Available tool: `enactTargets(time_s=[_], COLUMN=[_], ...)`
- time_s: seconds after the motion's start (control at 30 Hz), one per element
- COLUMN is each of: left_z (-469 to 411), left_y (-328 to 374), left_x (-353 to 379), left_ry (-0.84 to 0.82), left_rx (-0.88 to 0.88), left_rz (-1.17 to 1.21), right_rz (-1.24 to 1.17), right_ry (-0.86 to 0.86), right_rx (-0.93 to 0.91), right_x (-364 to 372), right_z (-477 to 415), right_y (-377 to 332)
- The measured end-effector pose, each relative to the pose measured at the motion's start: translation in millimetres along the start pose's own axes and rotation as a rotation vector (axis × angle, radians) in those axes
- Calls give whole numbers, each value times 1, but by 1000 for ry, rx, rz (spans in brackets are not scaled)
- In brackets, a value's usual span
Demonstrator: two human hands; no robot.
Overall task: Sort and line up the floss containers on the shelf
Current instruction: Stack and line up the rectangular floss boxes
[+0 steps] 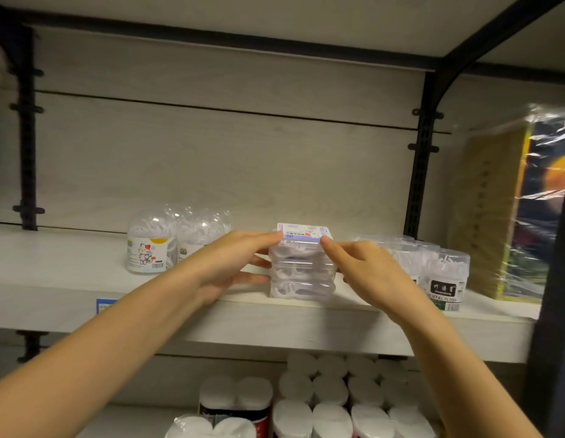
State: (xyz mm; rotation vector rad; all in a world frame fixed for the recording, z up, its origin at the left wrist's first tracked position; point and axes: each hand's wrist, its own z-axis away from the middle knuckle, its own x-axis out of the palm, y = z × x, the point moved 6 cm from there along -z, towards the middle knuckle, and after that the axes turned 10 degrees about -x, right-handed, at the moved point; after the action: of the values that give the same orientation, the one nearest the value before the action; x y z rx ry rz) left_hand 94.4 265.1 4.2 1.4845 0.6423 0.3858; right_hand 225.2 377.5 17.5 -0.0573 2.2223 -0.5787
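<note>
Pale shelf (85, 279), black brackets behind. Stack of flat floss boxes (301, 276) sits centre, near front edge, between cat-label jars (148, 251) and dental-floss jars (444, 276). Left hand (233, 263): fingers (262, 237) straight, apart, pressing stack's left side. Right hand (366, 270): index tip on top box's right edge, rest hidden, cannot tell. Best bet: even squeeze both sides, square top box, slide low. Boxes clear, white picks inside, blue-white label on top.

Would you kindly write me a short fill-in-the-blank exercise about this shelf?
The left hand and right hand touch the stack of clear boxes, whose labelled box is the ___ one.
The jar left of the stack shows a cartoon ___.
The jar right of it reads DENTAL ___.
Missing: top; cat; FLOSS.
</note>
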Motion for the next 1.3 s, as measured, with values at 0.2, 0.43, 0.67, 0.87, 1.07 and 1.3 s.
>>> enactTargets(time_s=[0.2,0.43,0.67,0.87,1.07,1.3], left_z=[9,18,7,-3,-6,-5], left_y=[2,0,1,1,2,4], left_x=[6,18,11,6,4,2], left_ry=[33,16,114,166,128,33], left_rx=[163,360,304,271,249,197], left_rz=[-3,114,159,66,78,149], right_rz=[-148,-564,-825,-679,-439,-264], right_ry=[161,269,167,47,24,36], right_rx=[-71,-115,-43,-56,-134,-210], right_x=[5,9,8,6,1,-3], right_z=[4,9,6,5,3,1], right_y=[1,5,11,15,10,10])
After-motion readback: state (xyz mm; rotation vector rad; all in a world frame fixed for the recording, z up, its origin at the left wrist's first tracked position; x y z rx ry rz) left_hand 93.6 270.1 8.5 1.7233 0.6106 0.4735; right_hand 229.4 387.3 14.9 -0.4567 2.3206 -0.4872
